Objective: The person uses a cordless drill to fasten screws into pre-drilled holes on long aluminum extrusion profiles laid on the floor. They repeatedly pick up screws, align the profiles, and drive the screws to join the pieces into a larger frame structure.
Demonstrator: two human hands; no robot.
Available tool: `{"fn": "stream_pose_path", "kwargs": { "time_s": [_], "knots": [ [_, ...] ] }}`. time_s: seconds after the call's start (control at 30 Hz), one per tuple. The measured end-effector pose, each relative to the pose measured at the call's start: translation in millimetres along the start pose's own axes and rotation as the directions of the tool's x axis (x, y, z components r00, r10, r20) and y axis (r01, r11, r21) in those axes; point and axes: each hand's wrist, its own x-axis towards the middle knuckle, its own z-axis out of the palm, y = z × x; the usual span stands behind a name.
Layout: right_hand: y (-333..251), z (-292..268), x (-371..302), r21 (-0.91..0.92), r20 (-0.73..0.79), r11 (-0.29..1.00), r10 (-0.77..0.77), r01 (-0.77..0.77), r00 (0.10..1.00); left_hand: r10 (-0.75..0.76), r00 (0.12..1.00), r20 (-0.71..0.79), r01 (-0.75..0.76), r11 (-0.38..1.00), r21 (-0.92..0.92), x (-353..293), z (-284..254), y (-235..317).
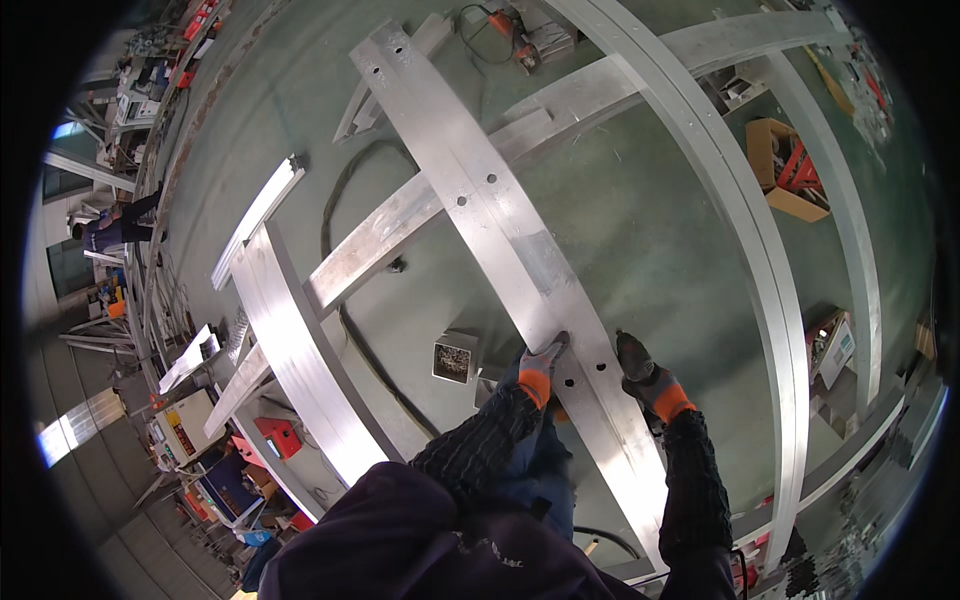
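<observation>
A long silvery metal beam (510, 235) with round holes runs from the upper left down toward my body. My left hand (542, 368), in a grey and orange glove, is closed at the beam's left edge, with its fingertips on the top face; its underside is hidden. Beside the right edge, my right hand (660, 392), gloved the same way, is closed round a dark, rounded tool (633, 356). The tool's exact kind is not clear. Two holes in the beam lie between my hands.
A crossing beam (385, 232) and a long rail (735, 170) frame the work. On the floor are a square container of small parts (454, 361), a dark hose (330, 215), an orange power tool (512, 35) and a cardboard box (785, 170). Another person (115, 225) is far left.
</observation>
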Motion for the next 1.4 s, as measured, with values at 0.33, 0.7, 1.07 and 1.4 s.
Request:
{"fn": "stream_pose_path", "kwargs": {
  "time_s": [0.33,0.7,1.07,1.4],
  "knots": [
    [0,-1,0,0.215,0.016,0.975,-0.051,0.046,0.999,0.012,1.0,0.021,-0.013,0.999,0.039,0,9,1],
    [-22,-13,-95,0.12,-0.376,0.987,0.141,-0.103,0.916,-0.036,0.978,0.204,-0.078,0.848,0.525,1,-41,72],
    [109,133,-364,0.642,-0.475,0.763,0.473,-0.075,0.742,-0.006,0.972,0.234,-0.218,0.332,0.918,-62,-3,95],
    [233,346,-488,0.895,-0.446,0.409,0.811,0.179,0.379,-0.472,0.783,0.406,-0.407,0.104,0.907,-249,58,-89]
  ]
}}
